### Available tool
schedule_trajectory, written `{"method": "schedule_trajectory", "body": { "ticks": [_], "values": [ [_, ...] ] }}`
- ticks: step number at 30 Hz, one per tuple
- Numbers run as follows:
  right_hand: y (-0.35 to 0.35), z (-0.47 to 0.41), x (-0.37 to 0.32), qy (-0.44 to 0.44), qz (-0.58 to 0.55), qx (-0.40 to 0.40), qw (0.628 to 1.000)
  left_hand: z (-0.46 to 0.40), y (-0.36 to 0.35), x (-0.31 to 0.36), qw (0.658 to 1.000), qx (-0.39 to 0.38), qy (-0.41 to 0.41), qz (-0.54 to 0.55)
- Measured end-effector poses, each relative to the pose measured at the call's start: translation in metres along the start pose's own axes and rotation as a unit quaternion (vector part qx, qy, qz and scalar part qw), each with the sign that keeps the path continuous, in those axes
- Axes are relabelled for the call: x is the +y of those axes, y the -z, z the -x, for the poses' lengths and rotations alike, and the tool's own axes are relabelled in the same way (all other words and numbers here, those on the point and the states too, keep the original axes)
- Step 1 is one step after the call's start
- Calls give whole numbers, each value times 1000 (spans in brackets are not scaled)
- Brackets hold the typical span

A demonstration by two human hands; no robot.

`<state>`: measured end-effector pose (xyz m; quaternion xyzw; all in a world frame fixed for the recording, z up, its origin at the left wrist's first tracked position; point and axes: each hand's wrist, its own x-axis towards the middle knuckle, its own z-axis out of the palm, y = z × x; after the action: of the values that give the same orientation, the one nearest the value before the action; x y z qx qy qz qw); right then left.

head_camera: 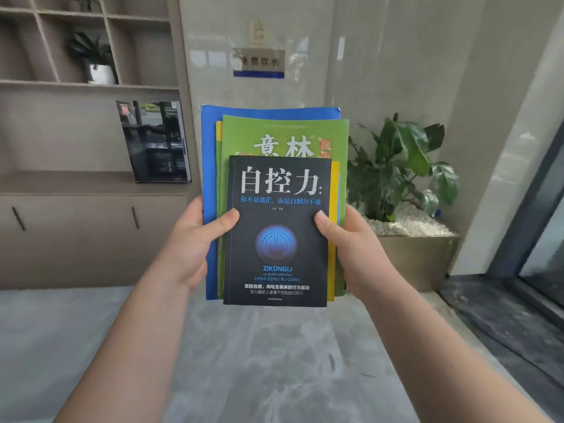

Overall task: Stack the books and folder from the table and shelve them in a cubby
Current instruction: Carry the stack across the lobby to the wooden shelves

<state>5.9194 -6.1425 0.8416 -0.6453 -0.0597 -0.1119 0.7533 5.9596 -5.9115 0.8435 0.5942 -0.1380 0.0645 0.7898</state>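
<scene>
I hold a stack out in front of me, in the air above the floor. A black book point(276, 239) with a glowing blue emblem lies on top. Under it is a green magazine point(283, 134), with a yellow edge point(334, 193) of another book showing at the right. A blue folder point(209, 154) is at the bottom. My left hand point(195, 242) grips the stack's left edge, thumb on the black cover. My right hand point(351, 248) grips the right edge, thumb on top. The wooden cubby shelf point(91, 83) stands at the upper left, apart from the stack.
A small potted plant point(97, 61) occupies one cubby. A dark appliance with a glass door point(155, 141) stands on the counter above cabinet doors point(76, 233). A large leafy plant point(403, 166) in a planter stands at right. Grey floor below; a window frame point(537, 239) at far right.
</scene>
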Motion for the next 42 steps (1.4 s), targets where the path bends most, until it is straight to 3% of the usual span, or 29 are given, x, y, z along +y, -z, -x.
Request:
{"method": "schedule_trajectory", "body": {
  "ticks": [13, 23, 29, 35, 42],
  "values": [
    [-28, -360, 78, -1, -8, -71, 997, -320, 52, -70, 998, 51, -29, -23],
    [-128, -626, 170, -16, -52, -212, 976, -517, 161, -118, 981, 173, -61, -65],
    [-250, -756, 213, -53, -83, -312, 945, -595, 247, -107, 945, 297, -94, -97],
    [-397, -832, 268, -75, -89, -424, 898, -633, 360, -103, 898, 407, -117, -122],
    [-593, -903, 319, -103, -109, -501, 852, -682, 517, -75, 858, 475, -137, -135]
  ]
}}
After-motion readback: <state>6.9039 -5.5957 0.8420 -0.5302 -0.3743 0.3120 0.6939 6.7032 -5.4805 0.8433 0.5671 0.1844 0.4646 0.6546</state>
